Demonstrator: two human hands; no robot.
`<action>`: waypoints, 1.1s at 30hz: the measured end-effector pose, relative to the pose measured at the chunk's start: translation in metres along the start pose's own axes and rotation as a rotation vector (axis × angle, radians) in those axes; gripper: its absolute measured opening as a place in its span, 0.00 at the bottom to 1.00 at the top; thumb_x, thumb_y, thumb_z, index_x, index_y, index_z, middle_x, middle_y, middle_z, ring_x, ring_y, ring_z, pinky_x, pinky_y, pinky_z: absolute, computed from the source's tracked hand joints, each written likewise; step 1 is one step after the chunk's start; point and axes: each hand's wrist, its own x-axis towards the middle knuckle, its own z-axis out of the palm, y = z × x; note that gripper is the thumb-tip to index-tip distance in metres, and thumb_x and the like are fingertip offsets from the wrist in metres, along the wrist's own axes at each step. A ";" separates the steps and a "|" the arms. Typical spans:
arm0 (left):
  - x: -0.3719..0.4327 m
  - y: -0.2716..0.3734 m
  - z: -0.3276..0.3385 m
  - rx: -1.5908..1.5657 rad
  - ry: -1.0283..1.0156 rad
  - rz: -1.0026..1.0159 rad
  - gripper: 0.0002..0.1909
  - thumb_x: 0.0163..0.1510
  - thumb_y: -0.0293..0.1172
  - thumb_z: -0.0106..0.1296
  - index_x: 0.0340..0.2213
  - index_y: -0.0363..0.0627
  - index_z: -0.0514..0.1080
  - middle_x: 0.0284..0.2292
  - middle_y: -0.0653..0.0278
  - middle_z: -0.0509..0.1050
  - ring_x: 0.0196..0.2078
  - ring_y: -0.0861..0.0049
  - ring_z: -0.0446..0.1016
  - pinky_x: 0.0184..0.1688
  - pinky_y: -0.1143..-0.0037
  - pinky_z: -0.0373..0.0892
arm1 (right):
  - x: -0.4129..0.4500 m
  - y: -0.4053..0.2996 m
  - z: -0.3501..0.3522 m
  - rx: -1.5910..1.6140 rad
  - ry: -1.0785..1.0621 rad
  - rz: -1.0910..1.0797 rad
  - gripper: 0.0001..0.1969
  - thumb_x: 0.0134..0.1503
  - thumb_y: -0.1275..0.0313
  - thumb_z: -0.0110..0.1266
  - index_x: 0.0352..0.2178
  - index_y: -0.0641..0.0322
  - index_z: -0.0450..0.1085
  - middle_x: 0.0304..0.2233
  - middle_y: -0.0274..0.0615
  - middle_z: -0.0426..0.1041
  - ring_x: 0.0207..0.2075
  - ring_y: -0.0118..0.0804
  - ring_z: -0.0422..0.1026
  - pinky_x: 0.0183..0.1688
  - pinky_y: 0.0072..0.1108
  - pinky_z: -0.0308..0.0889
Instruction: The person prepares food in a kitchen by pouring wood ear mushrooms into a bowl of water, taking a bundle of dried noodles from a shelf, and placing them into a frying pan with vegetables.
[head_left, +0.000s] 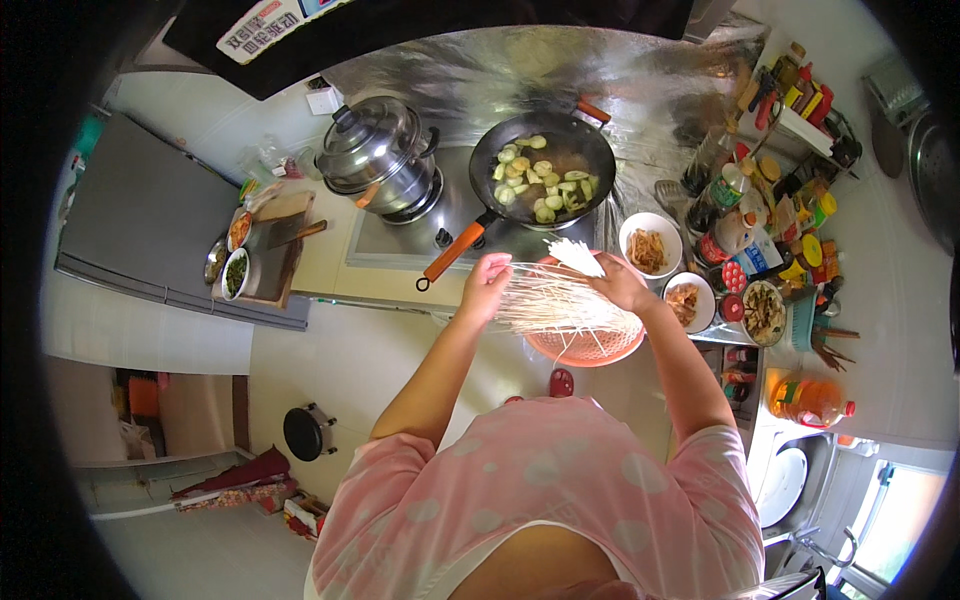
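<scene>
Over the stove's front edge, long thin pale strands, apparently dry noodles, lie across the top of an orange plastic colander. My right hand grips a white bundle of strands at the colander's far rim. At the left ends of the noodles, my left hand has thumb and fingers pinched together on thin strands. Just beyond my hands, a black wok holds sliced green vegetable pieces. The wok's orange handle points towards me, left of my left hand.
A lidded steel pot stands on the left burner. Bowls of cooked food and crowded bottles line the right counter. To the left, a cleaver rests by a cutting board. A black stool stands on the floor.
</scene>
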 end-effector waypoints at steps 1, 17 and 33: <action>0.001 -0.001 0.003 -0.001 0.006 0.003 0.13 0.49 0.24 0.47 0.38 0.40 0.64 0.37 0.65 0.69 0.41 0.80 0.66 0.44 0.81 0.61 | 0.001 0.001 -0.003 0.110 -0.005 0.019 0.26 0.49 0.62 0.42 0.49 0.63 0.54 0.46 0.50 0.62 0.47 0.42 0.61 0.50 0.24 0.54; 0.016 -0.032 0.073 0.876 -0.495 0.466 0.26 0.37 0.24 0.54 0.43 0.45 0.63 0.41 0.59 0.67 0.46 0.65 0.64 0.48 0.70 0.60 | 0.005 0.031 -0.005 1.004 0.064 0.086 0.11 0.50 0.69 0.45 0.32 0.65 0.64 0.30 0.38 0.69 0.36 0.31 0.64 0.45 0.20 0.55; 0.043 -0.022 0.041 0.379 -0.639 -0.157 0.14 0.52 0.26 0.37 0.41 0.44 0.66 0.21 0.65 0.69 0.20 0.82 0.64 0.24 0.81 0.63 | -0.009 0.019 -0.085 1.580 0.570 -0.006 0.05 0.51 0.76 0.41 0.31 0.65 0.57 0.23 0.39 0.61 0.28 0.35 0.63 0.36 0.26 0.61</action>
